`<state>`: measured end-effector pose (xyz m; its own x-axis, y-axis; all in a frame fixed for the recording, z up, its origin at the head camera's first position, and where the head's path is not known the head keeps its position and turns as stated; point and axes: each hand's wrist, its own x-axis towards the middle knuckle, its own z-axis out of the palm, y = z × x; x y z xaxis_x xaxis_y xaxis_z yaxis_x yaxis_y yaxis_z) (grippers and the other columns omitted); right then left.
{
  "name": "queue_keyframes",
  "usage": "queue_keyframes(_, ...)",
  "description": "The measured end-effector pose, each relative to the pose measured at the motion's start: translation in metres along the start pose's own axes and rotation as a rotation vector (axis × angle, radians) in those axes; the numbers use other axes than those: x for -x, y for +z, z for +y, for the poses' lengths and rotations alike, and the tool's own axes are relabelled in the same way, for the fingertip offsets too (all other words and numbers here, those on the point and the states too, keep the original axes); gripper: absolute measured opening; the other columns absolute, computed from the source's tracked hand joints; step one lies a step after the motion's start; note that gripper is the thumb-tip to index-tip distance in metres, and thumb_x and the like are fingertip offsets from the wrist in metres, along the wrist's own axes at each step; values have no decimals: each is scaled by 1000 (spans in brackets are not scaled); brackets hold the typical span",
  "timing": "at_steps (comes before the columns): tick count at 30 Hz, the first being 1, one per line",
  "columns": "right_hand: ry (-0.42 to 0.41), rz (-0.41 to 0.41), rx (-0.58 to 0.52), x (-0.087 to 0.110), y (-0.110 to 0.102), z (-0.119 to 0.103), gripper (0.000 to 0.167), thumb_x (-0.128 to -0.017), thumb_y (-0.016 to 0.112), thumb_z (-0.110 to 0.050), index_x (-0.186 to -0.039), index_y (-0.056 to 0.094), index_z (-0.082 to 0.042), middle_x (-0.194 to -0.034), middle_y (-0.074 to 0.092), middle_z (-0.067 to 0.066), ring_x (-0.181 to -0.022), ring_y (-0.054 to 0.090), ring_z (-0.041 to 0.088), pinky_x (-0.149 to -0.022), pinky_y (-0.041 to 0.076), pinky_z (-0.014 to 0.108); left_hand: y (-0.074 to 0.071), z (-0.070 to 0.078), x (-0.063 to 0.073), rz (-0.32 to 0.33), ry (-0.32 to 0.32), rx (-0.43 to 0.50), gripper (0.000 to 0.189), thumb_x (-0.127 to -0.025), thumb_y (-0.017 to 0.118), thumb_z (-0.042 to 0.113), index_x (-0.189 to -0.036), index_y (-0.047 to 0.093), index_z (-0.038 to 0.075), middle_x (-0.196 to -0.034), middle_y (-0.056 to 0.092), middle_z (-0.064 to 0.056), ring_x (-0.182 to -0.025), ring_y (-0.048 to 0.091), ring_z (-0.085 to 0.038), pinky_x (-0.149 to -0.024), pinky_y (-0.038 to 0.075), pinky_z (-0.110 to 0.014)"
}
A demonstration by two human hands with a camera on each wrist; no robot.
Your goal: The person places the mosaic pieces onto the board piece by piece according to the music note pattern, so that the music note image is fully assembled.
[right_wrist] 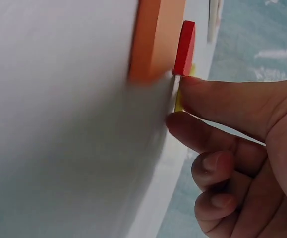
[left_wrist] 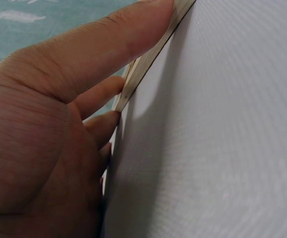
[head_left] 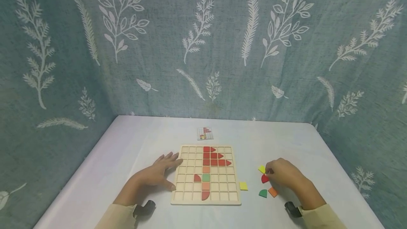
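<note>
My left hand [head_left: 158, 172] has its fingers spread and rests against the left side of a wooden grid board [head_left: 187, 186]; its thumb and fingertips touch the board's edge in the left wrist view. Red, orange and green pieces sit in several of the board's squares. My right hand [head_left: 281, 172] is at the loose pieces on the right, fingers curled. Its thumb and index finger are beside a red quarter-circle piece [right_wrist: 185, 48] and a yellow piece [right_wrist: 178, 103]. Whether they pinch either one is unclear, as the thumb hides part of the yellow piece.
Near my right hand lie an orange square [head_left: 272, 192] and a green quarter-circle [head_left: 263, 193]. A yellow square [head_left: 243, 186] sits just right of the board. Behind the board is a small pattern card [head_left: 205, 133]. Patterned curtains [head_left: 165, 80] surround the white table [head_left: 152, 126].
</note>
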<state>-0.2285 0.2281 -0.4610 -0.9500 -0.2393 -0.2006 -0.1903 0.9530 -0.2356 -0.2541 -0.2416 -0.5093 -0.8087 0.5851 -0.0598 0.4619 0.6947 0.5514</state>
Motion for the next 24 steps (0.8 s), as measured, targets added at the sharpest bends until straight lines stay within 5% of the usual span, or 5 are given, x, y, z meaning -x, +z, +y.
queue_keyframes(6,23,-17,-22,-2,-2,-10,7,-85,73,-14,-92,72,-16,-88,66,-4,-82,58,17,-78,55,43,-1,3,0,-4,3,0,111,-61,82,58,-151,38,13,-160,17,-15,-147,2,-36,-116,-3,-55)
queue_keyframes(13,9,-54,-101,0,0,-18,29,-72,81,-7,-99,73,-14,-89,63,-4,-81,54,17,-78,54,42,-2,5,1,8,-41,3,111,-58,83,57,-150,39,13,-160,18,-14,-147,2,-35,-116,-3,-54)
queue_keyframes(24,-64,-32,-39,-7,3,-26,12,-77,80,-16,-82,69,-17,-74,58,-7,-70,51,15,-69,51,35,0,7,0,15,-65,10,111,-56,84,56,-150,40,15,-160,18,-12,-147,2,-34,-116,-3,-54)
